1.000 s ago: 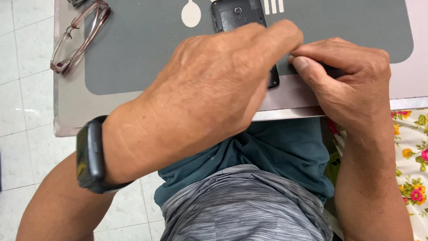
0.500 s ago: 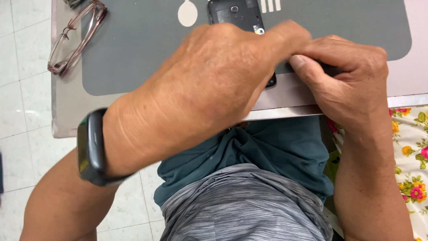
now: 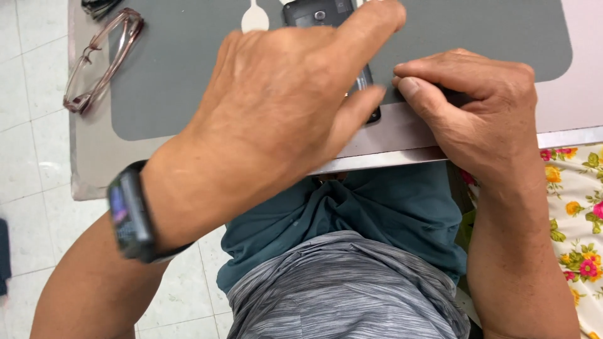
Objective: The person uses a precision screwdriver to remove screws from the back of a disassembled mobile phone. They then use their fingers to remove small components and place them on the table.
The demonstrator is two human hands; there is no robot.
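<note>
Pretty plain setup: a small table (image 3: 88,169) with a pale pinkish top and a metal front edge, mostly covered by a grey mat (image 3: 176,81). Underneath is a white tile floor (image 3: 31,163) with thin grout lines. Flowery fabric (image 3: 578,213) sits off to the right. Light's even and bright.

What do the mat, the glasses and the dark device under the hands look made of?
Mat: matte grey, likely rubber or silicone; no glare.
Glasses: translucent pinkish plastic frame, glossy.
Device: black plastic back, slightly shiny; mostly hidden by the left hand.

Grey mat (image 3: 188,75), black phone (image 3: 314,11), floral cloth (image 3: 575,201), pinkish glasses (image 3: 100,59)
</note>
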